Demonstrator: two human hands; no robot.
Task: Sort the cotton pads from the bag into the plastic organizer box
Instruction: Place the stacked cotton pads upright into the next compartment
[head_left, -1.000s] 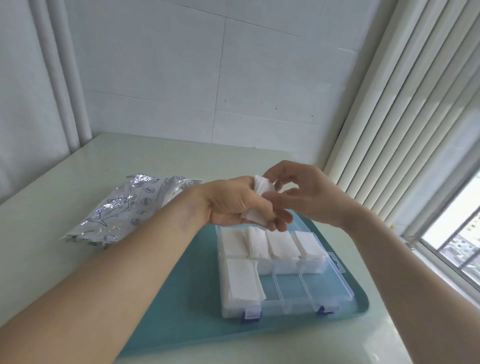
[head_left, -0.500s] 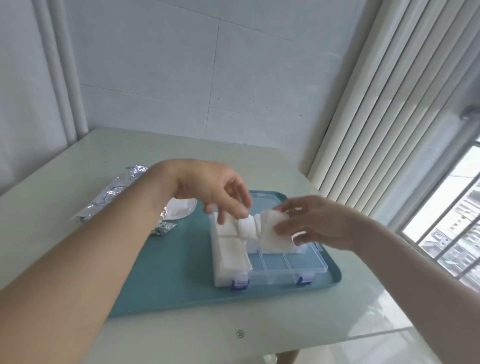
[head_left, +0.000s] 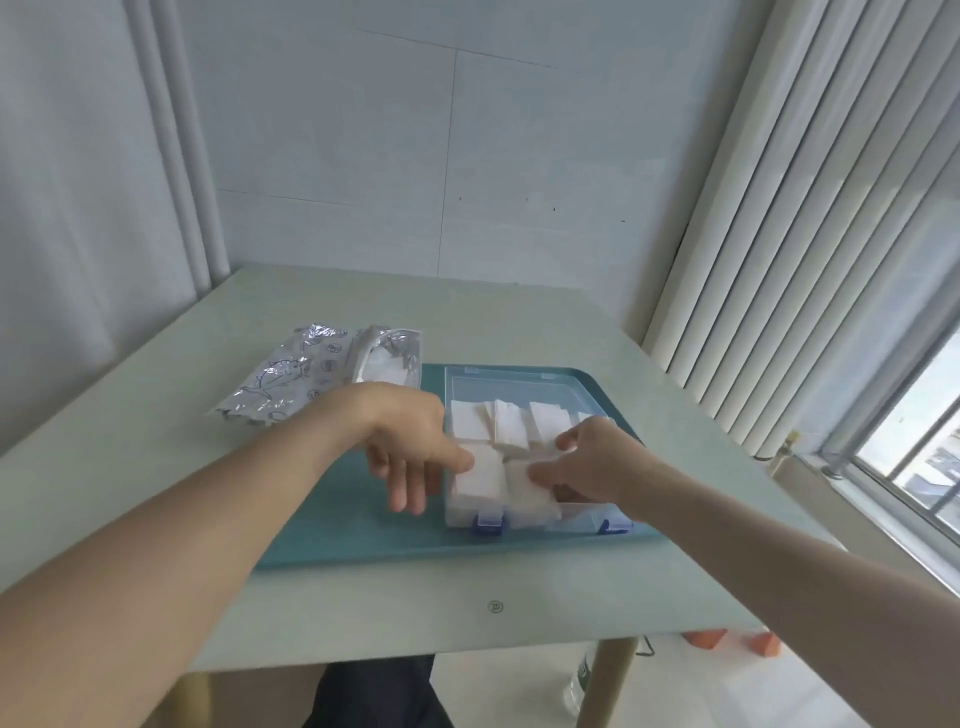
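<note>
**Currently: both hands at organizer box, pads being seated**

Noted on silver foil bag (head_left: 306, 379): blue printed fish-like drawing and small round icons — lettering too small to read. Lying on pale green table (head_left: 156, 467), left of teal tray (head_left: 363, 540), mouth open toward tray, white contents showing inside. Small round mark (head_left: 495, 606) stamped near table's front edge; not legible.

Clear plastic organizer box (head_left: 519, 382) standing on tray, lid open toward wall, two blue latches at front edge. White rectangular cotton pads (head_left: 511, 423) stacked in back-row compartments; further stacks in front-left compartments. Soft, slightly fibrous, edges uneven.

Left hand (head_left: 410, 447) beside box's left wall, fingers loosely extended downward over tray, thumb resting against front-left stack (head_left: 475, 480) — nothing gripped. Right hand (head_left: 587, 462) over box's front row, thumb and fingers curled round neighbouring stack (head_left: 527, 491), pinching it in its compartment. Front-right compartments hidden under right hand.

Vertical blinds (head_left: 779, 234) and window at right.
</note>
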